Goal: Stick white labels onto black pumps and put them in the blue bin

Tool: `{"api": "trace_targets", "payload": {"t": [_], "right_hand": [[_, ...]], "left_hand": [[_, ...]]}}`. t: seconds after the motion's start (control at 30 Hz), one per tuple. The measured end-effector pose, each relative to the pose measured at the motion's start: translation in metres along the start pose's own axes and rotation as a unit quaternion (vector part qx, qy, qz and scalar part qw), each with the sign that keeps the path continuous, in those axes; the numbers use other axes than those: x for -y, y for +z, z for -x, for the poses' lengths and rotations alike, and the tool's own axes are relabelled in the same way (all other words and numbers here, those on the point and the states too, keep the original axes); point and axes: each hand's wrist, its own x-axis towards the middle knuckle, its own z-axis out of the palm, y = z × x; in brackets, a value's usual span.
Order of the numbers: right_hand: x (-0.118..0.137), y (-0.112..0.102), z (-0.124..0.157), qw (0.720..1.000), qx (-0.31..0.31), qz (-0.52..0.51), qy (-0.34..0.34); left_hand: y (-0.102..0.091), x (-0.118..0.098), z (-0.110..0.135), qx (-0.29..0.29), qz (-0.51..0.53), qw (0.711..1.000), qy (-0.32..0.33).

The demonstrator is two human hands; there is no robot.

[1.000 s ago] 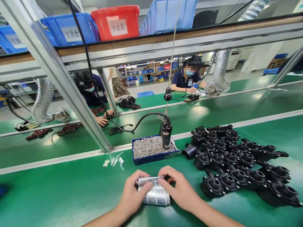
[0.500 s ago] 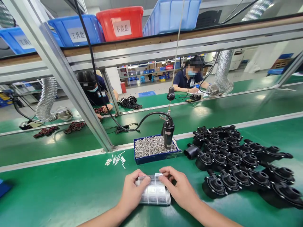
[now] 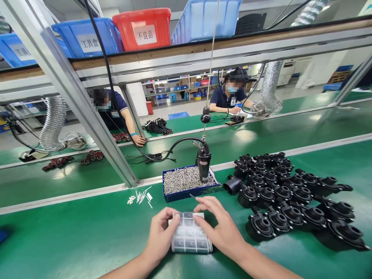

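Low over the green bench, my left hand (image 3: 161, 232) is closed on a roll of silvery printed labels (image 3: 190, 234), its thumb on top near the left end. The roll lies sideways, with rows of small rectangular labels facing up. My right hand (image 3: 222, 228) is at the right end, its thumb against the roll's upper right edge. Its index finger is raised apart from the thumb, and a small thin label (image 3: 192, 195) appears to cling to the fingertip. The other right fingers are partly hidden.
Behind my hands stands a blue tray of screws (image 3: 181, 182) with a hanging electric screwdriver (image 3: 204, 164) above it. Several black pump-like housings (image 3: 266, 193) crowd the right. Small white pieces (image 3: 141, 197) lie left of the tray. Two co-workers sit across the bench.
My right index finger has lifted off the roll's upper edge, with a small label at its tip. The roll's printed face has turned more toward me. The left co-worker's arm has reached forward.
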Motion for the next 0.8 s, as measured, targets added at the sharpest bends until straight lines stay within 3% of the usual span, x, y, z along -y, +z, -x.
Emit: {"api": "trace_targets", "payload": {"t": [0.23,0.43,0.6,0.73,0.8], "right_hand": [[0.01,-0.001,0.0,0.994,-0.018,-0.001,-0.11],[0.017,0.01,0.009,0.994,-0.055,-0.097,-0.013],[0.023,0.026,0.018,0.989,-0.029,-0.137,-0.042],[0.032,0.013,0.018,0.991,-0.047,-0.079,-0.097],[0.036,-0.005,0.015,0.987,-0.051,0.034,-0.148]], "left_hand": [[-0.002,0.003,0.003,-0.013,-0.057,0.998,0.026],[0.0,-0.002,0.009,0.011,-0.121,0.981,0.152],[0.003,-0.003,0.011,0.064,-0.154,0.966,0.195],[-0.005,-0.003,0.011,0.076,-0.216,0.959,0.165],[-0.011,-0.001,0.011,0.05,-0.256,0.941,0.215]]}}
